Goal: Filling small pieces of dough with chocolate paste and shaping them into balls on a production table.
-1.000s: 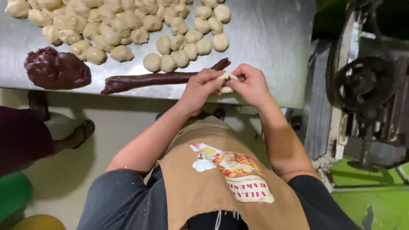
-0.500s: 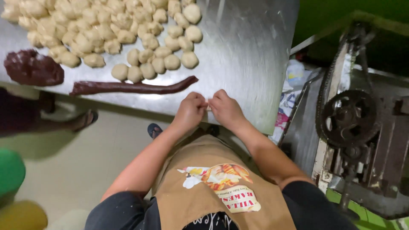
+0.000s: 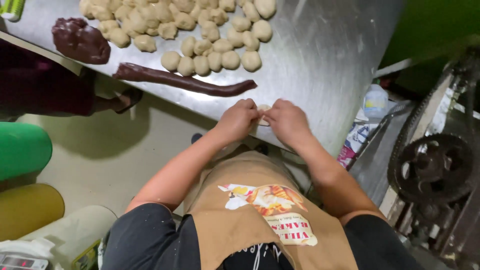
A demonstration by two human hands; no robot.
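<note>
1. Pinching a small pale dough piece (image 3: 263, 114) between both hands, we work at the near edge of the steel desk (image 3: 320, 55); the left hand (image 3: 237, 119) and right hand (image 3: 287, 121) meet around it, fingers closed on the dough.
2. Just beyond our hands lies a long roll of dark brown filling (image 3: 182, 80), running along the desk's near edge.
3. A lump of the same brown filling (image 3: 80, 41) sits toward the desk's left edge.
4. Rounded dough balls (image 3: 200, 30) crowd the far side of the desk.
5. A tan apron (image 3: 260, 210) hangs below our arms.
</note>
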